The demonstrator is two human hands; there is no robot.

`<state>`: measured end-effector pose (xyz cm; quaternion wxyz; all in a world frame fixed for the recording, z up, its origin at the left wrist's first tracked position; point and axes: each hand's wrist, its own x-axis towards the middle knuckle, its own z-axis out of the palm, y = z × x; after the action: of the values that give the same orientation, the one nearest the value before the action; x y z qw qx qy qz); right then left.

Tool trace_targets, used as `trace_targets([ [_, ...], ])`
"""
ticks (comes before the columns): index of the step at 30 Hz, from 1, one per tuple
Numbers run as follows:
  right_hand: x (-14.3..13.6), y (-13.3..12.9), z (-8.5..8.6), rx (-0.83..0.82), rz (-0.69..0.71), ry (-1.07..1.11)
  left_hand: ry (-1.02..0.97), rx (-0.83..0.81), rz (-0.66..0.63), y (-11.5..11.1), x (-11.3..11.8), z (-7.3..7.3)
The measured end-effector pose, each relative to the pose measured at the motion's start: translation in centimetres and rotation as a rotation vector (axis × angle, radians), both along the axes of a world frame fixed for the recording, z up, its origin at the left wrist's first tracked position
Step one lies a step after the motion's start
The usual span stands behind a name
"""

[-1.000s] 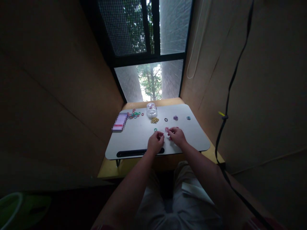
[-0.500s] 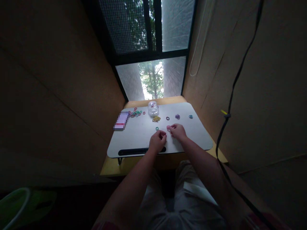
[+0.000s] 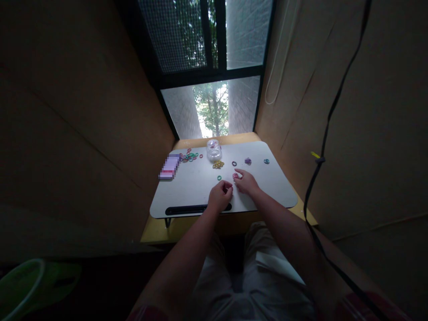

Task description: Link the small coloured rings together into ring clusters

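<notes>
My right hand is at the middle of the white lap table, thumb and index finger apart. Right at its fingertips lie pink hair ties, partly covered by the fingers. Just left of it rests my left hand, fingers curled together; what they hold, if anything, is too small to make out. A green hair tie lies beyond the left hand. Farther back are a cluster of yellow hair ties, a dark one, a purple bunch and a blue one.
A clear plastic jar stands at the back of the white lap table. Mixed red and green hair ties lie at back left, near a blurred phone-like object. A black cable hangs on the right.
My right hand's index finger has lifted away from the thumb, opening the pinch at the pink hair ties. My left hand is almost unchanged.
</notes>
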<state>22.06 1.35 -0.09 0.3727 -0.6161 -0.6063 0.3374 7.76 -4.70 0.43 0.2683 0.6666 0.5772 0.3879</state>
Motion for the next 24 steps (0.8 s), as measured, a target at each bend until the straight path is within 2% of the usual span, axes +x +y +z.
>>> trace_targets([
  [7,-0.35,-0.36,0.99,-0.056,-0.023,-0.102,0.016,-0.002,0.003,0.1,0.08,-0.03],
  [20,-0.55,-0.74,0.71,-0.038,-0.081,-0.192,0.022,0.017,-0.001,0.05,0.03,-0.29],
  [24,-0.54,-0.68,0.79,-0.086,-0.064,-0.145,0.033,0.009,0.003,0.01,0.01,-0.18],
])
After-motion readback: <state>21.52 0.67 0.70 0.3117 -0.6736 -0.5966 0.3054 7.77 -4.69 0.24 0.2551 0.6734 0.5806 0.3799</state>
